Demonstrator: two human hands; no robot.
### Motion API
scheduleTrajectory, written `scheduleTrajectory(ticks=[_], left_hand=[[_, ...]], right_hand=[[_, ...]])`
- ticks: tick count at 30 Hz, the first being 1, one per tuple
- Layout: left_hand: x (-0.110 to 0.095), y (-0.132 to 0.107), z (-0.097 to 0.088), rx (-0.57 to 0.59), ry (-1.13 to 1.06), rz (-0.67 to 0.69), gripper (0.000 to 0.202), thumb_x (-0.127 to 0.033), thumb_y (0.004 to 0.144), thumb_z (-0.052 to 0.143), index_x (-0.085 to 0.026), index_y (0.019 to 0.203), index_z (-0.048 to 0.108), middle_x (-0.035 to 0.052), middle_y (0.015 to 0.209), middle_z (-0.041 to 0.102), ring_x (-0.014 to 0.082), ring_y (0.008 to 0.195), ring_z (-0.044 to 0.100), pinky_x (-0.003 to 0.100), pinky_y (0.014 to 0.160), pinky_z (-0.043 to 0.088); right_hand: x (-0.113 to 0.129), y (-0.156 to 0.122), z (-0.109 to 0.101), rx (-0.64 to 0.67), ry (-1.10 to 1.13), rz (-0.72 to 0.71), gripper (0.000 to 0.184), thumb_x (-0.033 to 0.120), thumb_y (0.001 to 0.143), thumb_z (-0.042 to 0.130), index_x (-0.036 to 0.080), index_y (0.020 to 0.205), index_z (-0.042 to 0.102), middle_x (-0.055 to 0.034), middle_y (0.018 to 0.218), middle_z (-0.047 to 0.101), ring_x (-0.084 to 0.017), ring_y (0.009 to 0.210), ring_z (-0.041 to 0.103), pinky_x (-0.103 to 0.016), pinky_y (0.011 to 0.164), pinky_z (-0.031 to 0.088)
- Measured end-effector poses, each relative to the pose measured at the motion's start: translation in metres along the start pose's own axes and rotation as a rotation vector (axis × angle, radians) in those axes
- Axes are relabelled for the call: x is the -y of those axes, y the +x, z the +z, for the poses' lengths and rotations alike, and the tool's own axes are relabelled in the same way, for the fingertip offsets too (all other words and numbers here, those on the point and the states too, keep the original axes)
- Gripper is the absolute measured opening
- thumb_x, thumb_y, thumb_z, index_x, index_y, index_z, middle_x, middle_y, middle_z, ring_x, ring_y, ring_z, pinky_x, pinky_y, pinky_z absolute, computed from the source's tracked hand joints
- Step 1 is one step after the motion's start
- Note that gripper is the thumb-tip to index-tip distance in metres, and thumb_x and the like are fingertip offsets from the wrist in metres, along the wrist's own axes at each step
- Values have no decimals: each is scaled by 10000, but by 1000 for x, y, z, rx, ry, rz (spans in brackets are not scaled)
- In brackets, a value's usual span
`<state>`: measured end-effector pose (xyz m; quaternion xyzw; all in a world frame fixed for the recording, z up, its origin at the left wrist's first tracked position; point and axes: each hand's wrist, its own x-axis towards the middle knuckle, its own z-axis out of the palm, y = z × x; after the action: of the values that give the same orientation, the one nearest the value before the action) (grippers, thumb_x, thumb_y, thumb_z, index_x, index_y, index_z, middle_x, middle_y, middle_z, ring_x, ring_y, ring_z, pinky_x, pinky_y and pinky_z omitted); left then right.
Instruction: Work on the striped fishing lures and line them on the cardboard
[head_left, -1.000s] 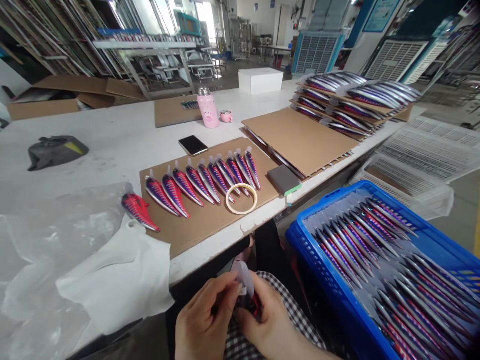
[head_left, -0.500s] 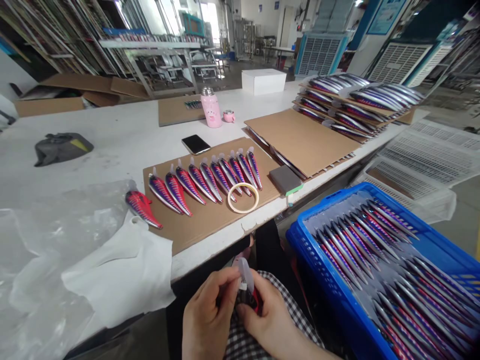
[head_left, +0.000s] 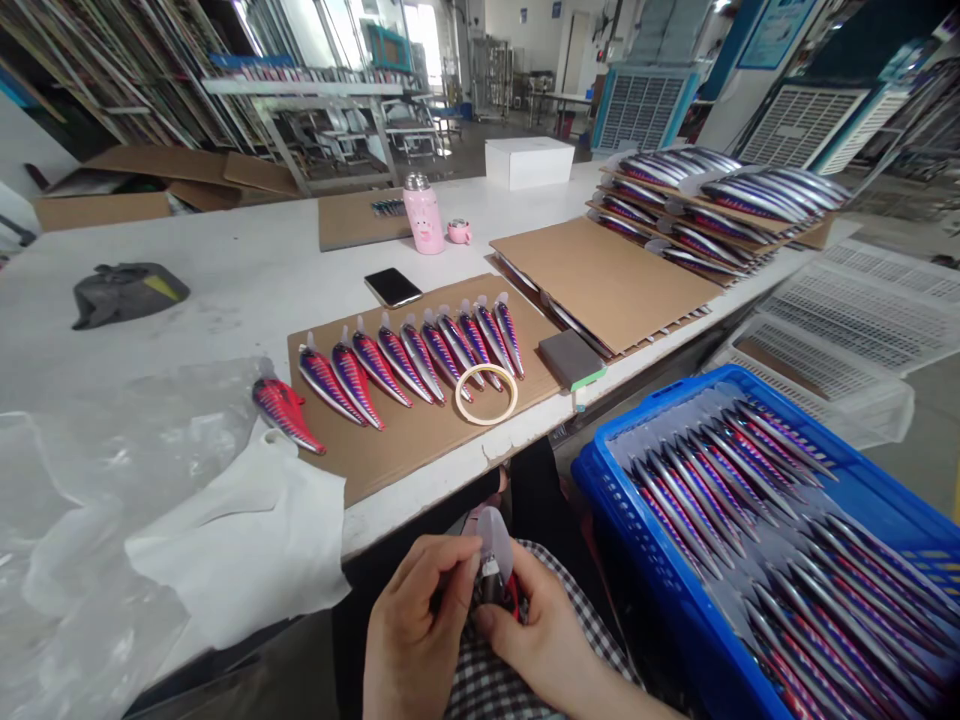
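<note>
Over my lap, my right hand (head_left: pixel 544 625) is closed around a fishing lure (head_left: pixel 491 580) with a dark and red body and a clear lip pointing up. My left hand (head_left: pixel 424 610) pinches at the edge of that lip with thumb and forefinger; whether anything small sits in the pinch is hidden. On the table in front, a cardboard sheet (head_left: pixel 405 450) bears a row of purple, red and silver lures (head_left: pixel 394 362). A roll of tape (head_left: pixel 486 421) lies over their near ends. One redder lure (head_left: pixel 289 415) rests at the sheet's left edge, by a white cloth (head_left: pixel 247 540).
To my right, a blue crate (head_left: pixel 660 600) holds many lures in rows. Stacked cardboard layers (head_left: pixel 607 275) with lures stand at the back right. A dark block (head_left: pixel 571 360), a phone (head_left: pixel 393 288), a pink bottle (head_left: pixel 424 220) and plastic sheeting (head_left: pixel 75 520) are on the table.
The lure in my hands has turned slightly, so its clear lip and the fitting below it show more. Both hands stay in nearly the same place.
</note>
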<state>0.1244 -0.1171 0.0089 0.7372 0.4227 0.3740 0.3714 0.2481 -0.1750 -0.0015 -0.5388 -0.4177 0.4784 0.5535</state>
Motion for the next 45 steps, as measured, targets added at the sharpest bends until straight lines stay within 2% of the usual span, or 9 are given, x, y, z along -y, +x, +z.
scheduleTrajectory(ticks=[7,11,17,21,25,29,36,40,45], left_hand=[[1,-5,4,47,-74,-205,43,-259,774,610,-226,798,622,-34,691,646,123,606,624,184,575,517],[-4,-3,4,-8,-211,-301,80,-291,770,630,-224,815,623,-34,700,670,125,600,636,175,548,526],[-5,0,-2,44,18,13,71,-242,804,619,-258,858,662,-21,837,663,128,753,639,189,687,518],[-4,1,-2,35,101,34,68,-247,829,590,-245,846,655,-8,838,653,135,752,632,202,680,507],[-5,2,-1,73,-17,-82,78,-269,842,572,-229,807,630,-21,752,632,122,663,613,190,605,494],[-1,0,1,107,-222,-244,99,-303,819,601,-233,881,633,-15,798,645,132,696,625,200,631,514],[13,-6,-5,211,-524,-351,164,-329,775,668,-234,908,666,6,862,644,149,782,615,217,715,528],[17,-10,-10,168,-547,-469,249,-407,850,556,-219,971,667,22,934,663,154,807,628,227,769,528],[19,-6,-11,182,-438,-479,190,-361,797,632,-219,919,662,-2,905,673,141,804,637,195,749,525]], right_hand=[[-5,-6,3,-18,-169,-23,407,59,698,557,243,1060,578,26,821,581,-153,763,566,-239,733,475],[-4,-4,3,-3,-63,-15,413,72,698,572,257,1067,579,35,808,577,-149,771,561,-238,782,468],[-3,0,1,-1,46,1,362,90,741,566,258,1060,592,34,813,587,-138,755,537,-241,824,451],[-7,0,2,-15,3,21,301,111,747,580,231,1022,609,29,777,588,-139,711,527,-255,800,453],[-12,2,5,-69,98,82,197,260,793,596,179,967,640,-15,792,613,-171,750,543,-276,740,449],[-17,7,7,-122,230,172,268,416,798,617,148,808,634,-11,712,576,-146,672,495,-256,662,408],[-11,13,8,-152,268,250,353,461,767,654,152,632,552,38,582,465,-99,548,397,-219,546,342],[-7,11,8,-33,332,173,300,444,818,605,155,743,625,7,635,568,-142,619,525,-262,664,435],[-10,6,6,-1,219,115,243,280,808,633,179,1029,633,-19,862,621,-176,834,567,-295,828,447]])
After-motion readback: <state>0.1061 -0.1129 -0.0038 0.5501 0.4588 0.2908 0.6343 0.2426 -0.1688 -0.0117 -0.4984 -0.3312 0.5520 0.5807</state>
